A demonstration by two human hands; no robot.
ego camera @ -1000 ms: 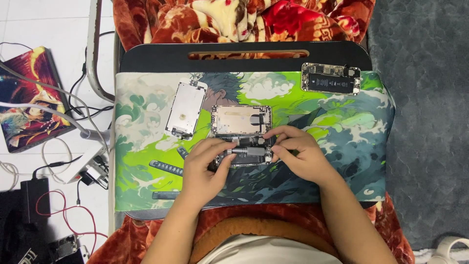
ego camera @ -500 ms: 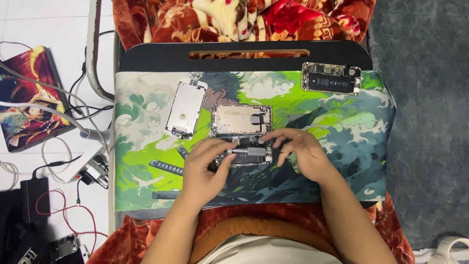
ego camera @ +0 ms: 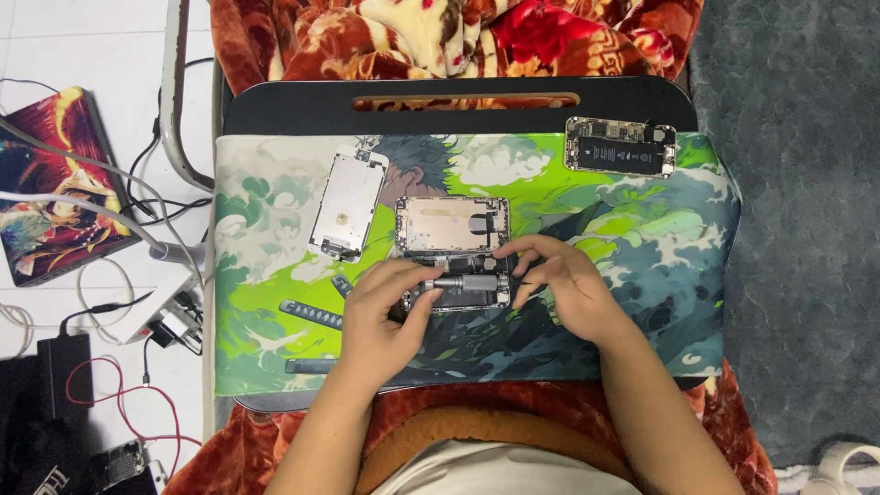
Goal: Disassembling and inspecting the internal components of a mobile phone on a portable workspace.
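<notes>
Phone lies open mid-mat, long axis toward the person. Across its near end a grey screwdriver lies left to right. Left hand fingers pinch the handle end; right hand fingers close narrowly at the other end, touching the phone's right edge.

Head camera, top-down view

It looks straight down, fairly near, at the printed mat, probably on a lap tabletop.
</notes>
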